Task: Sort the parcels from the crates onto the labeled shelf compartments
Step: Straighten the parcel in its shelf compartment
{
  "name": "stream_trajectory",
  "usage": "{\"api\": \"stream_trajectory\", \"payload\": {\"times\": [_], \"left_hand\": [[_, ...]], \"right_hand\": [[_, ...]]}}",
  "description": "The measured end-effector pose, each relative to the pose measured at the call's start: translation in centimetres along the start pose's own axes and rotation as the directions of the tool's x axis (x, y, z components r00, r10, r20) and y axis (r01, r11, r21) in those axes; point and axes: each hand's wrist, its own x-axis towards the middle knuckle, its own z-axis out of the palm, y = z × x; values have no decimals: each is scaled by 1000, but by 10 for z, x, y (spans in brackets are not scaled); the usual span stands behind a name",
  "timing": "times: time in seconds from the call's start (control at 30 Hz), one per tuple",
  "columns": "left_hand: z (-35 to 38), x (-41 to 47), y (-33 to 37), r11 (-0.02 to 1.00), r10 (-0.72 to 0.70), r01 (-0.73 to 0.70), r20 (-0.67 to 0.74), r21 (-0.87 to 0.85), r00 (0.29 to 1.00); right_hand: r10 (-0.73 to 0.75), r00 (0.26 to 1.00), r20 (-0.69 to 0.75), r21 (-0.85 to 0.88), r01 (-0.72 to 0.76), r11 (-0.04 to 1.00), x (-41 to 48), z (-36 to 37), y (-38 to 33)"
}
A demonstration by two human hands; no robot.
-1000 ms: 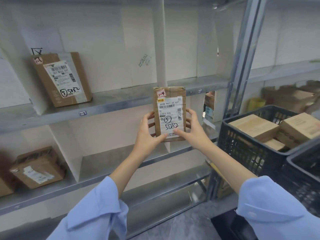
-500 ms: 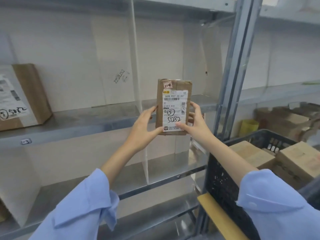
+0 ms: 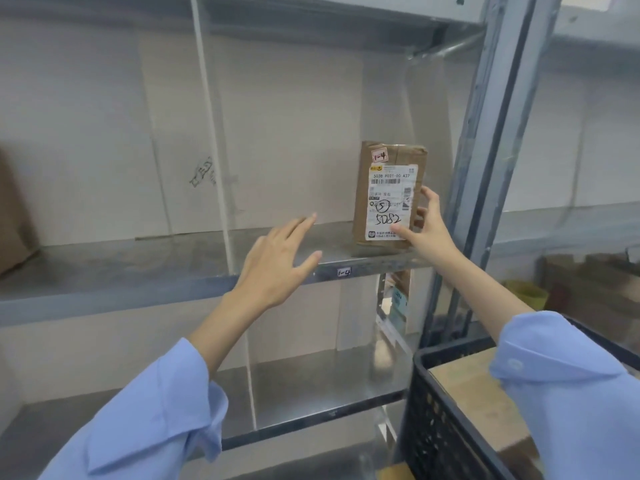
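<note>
A small brown parcel [image 3: 388,199] with a white shipping label and a "1-4" sticker stands upright on the metal shelf [image 3: 173,268], in the compartment right of the thin white divider [image 3: 213,140]. The shelf edge below it carries a "1-4" tag [image 3: 344,271]. My right hand [image 3: 424,226] holds the parcel's right edge and lower corner between thumb and fingers. My left hand [image 3: 277,265] hovers open with straight fingers to the left of the parcel, apart from it.
A black plastic crate [image 3: 446,427] with cardboard boxes stands at the lower right. A grey upright post [image 3: 485,150] bounds the compartment on the right. Another brown box [image 3: 14,216] shows at the far left of the same shelf. A lower shelf [image 3: 311,393] lies beneath.
The parcel went from being held in both hands in front of the shelf to standing on the shelf. My left hand has let go and drawn back to the left.
</note>
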Motion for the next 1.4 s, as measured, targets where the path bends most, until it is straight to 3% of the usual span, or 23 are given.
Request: {"api": "stream_trajectory", "payload": {"times": [0.73,1.07,1.17,1.27,1.4], "left_hand": [[38,41,-8,951,-191,176,36,254,981],[18,19,-9,937,-154,125,68,325,986],[8,8,-7,939,-109,82,65,333,992],[-3,-4,-2,951,-57,32,75,306,996],[-12,-25,11,967,31,-55,98,249,995]], "right_hand": [[53,995,84,-46,-49,998,71,-1,44],[50,998,30,-199,-43,979,31,5,27],[14,1000,22,-387,-4,922,5,7,17],[38,999,34,-606,-10,795,-28,7,4],[71,997,3,-756,-45,653,-78,5,-15]]}}
